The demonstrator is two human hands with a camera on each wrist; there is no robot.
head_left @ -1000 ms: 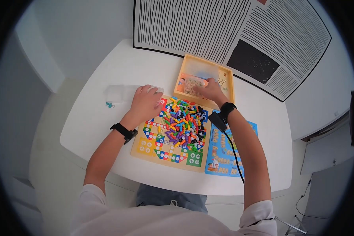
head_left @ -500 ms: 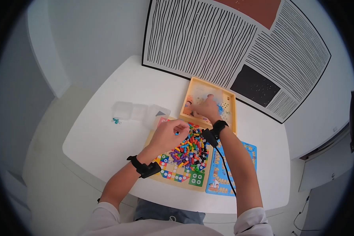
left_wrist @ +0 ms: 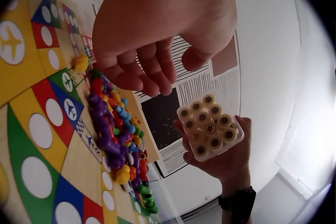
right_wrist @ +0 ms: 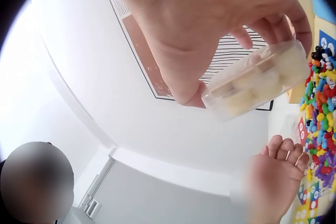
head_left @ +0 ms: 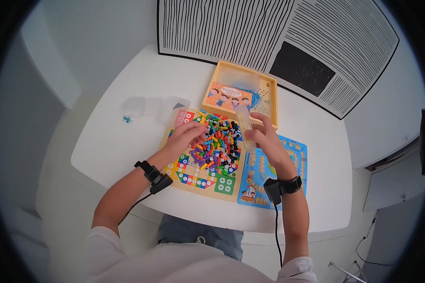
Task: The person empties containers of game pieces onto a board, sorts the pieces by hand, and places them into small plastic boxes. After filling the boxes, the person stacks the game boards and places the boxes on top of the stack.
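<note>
In the head view my right hand [head_left: 270,145] grips a clear plastic box [head_left: 244,128] by its edges, tilted on its side above the right part of the game board [head_left: 205,186]. Through its wall the left wrist view shows several round wooden pieces [left_wrist: 209,124] with dark centres, one bearing a star-like mark. My left hand [head_left: 184,139], empty and with fingers loosely bent, hovers over the board's left half. Beside its fingertips lies a heap of small colourful plastic pawns [head_left: 222,144], some purple, green, red, yellow and black.
A shallow wooden tray [head_left: 275,104] at the back contains an orange picture booklet [head_left: 229,97] and blue pieces. Right of the board lies a blue printed sheet [head_left: 262,181]. Clear containers [head_left: 136,107] stand at the left, with small teal pieces [head_left: 127,120] before them. A striped picture [head_left: 222,33] stands behind.
My right hand has lifted the clear box of round pieces out of the wooden tray and brought it toward me. My left hand has moved from beside the clear container to over the board.
</note>
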